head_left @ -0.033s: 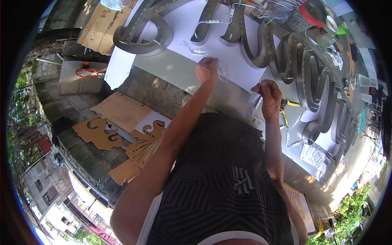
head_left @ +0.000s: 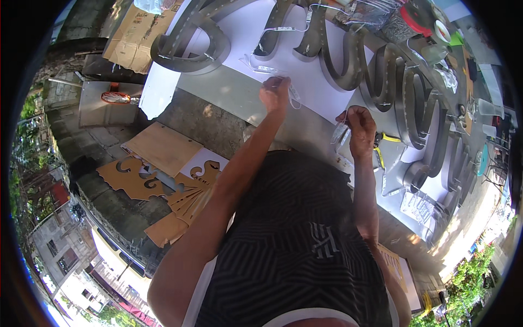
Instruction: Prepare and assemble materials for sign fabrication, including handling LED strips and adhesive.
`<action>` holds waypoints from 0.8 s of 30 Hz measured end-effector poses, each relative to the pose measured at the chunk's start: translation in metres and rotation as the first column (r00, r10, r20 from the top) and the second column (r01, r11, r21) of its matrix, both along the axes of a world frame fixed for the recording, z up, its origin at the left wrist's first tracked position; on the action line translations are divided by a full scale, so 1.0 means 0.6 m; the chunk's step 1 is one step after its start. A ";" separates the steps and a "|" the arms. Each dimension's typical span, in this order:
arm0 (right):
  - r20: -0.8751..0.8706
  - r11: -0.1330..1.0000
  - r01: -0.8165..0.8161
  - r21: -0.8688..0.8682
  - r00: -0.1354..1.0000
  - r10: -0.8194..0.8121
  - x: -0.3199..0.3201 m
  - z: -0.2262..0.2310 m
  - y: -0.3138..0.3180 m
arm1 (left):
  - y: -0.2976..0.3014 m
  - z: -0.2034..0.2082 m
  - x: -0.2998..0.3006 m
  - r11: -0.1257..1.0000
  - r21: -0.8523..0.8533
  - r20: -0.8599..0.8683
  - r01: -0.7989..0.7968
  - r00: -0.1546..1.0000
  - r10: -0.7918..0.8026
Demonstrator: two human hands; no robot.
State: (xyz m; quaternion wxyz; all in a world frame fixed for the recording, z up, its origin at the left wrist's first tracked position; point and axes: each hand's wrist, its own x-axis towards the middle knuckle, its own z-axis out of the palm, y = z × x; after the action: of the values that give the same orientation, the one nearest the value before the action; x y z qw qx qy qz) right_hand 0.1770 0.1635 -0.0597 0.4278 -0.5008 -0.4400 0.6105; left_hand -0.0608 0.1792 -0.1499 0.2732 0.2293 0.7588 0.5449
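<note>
Over the near edge of the table, my left hand (head_left: 274, 94) is closed in a pinch on a string of small white LED modules (head_left: 294, 94) with thin wires. The string runs from there up to a large grey metal letter (head_left: 265, 43). To the right and nearer my body, my right hand (head_left: 360, 129) is also pinched closed, on another part of white LED modules (head_left: 340, 132) hanging from its fingertips. Whether both pieces belong to one string, I cannot tell. A pair of yellow and black pliers (head_left: 381, 146) lies just right of my right hand.
Several more grey letter shells (head_left: 402, 90) stand across the table over white sheet (head_left: 239, 32). Loose LED modules (head_left: 418, 207) lie at the right. A red-rimmed container (head_left: 415, 23) is at the back. Cardboard (head_left: 126, 46) and brown cut-out boards (head_left: 131, 177) are at the left.
</note>
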 end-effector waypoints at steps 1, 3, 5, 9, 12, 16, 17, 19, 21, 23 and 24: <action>0.002 1.000 0.005 -0.001 1.000 -0.005 0.003 -0.004 0.000 | -0.006 0.001 -0.002 1.000 -0.001 0.002 0.005 1.000 -0.005; -0.030 1.000 -0.011 0.023 0.999 0.012 0.002 -0.006 0.003 | -0.019 0.003 -0.012 0.989 0.145 0.153 0.010 0.988 -0.032; -0.034 0.999 -0.034 0.034 0.999 0.035 -0.001 -0.003 0.011 | -0.030 0.020 -0.019 0.967 0.253 0.202 0.034 0.975 -0.087; -0.065 0.999 -0.038 0.028 0.997 0.039 -0.012 0.025 0.017 | -0.050 0.128 -0.021 0.896 0.418 0.395 0.152 0.857 -0.330; -0.082 0.997 -0.056 0.051 0.995 0.060 -0.017 0.053 0.018 | -0.058 0.186 -0.030 0.853 0.439 0.441 0.284 0.758 -0.480; -0.058 0.994 -0.067 0.082 0.996 0.072 -0.030 0.082 0.010 | -0.058 0.236 -0.032 0.717 0.301 0.354 0.629 0.624 -0.696; -0.055 0.993 -0.084 0.083 0.995 0.088 -0.033 0.085 0.007 | -0.057 0.242 -0.032 0.684 0.230 0.331 0.692 0.606 -0.724; -0.054 0.991 -0.100 0.085 0.993 0.105 -0.039 0.090 0.003 | -0.053 0.247 -0.033 0.669 0.214 0.324 0.711 0.595 -0.736; -0.016 0.986 -0.143 0.089 0.989 0.145 -0.044 0.094 -0.001 | -0.054 0.246 -0.033 0.651 0.199 0.320 0.732 0.580 -0.749; -0.010 0.983 -0.152 0.101 0.988 0.154 -0.048 0.096 -0.009 | -0.057 0.244 -0.034 0.662 0.222 0.325 0.716 0.585 -0.742; -0.004 0.980 -0.164 0.112 0.986 0.166 -0.050 0.097 -0.012 | -0.058 0.245 -0.036 0.663 0.222 0.326 0.715 0.586 -0.742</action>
State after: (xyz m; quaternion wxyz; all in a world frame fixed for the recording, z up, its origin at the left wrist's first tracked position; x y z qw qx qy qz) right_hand 0.1469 0.1563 -0.0016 0.4060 -0.4338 -0.5104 0.6217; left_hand -0.0822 0.1445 -0.0027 0.6090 0.4157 0.5089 0.4442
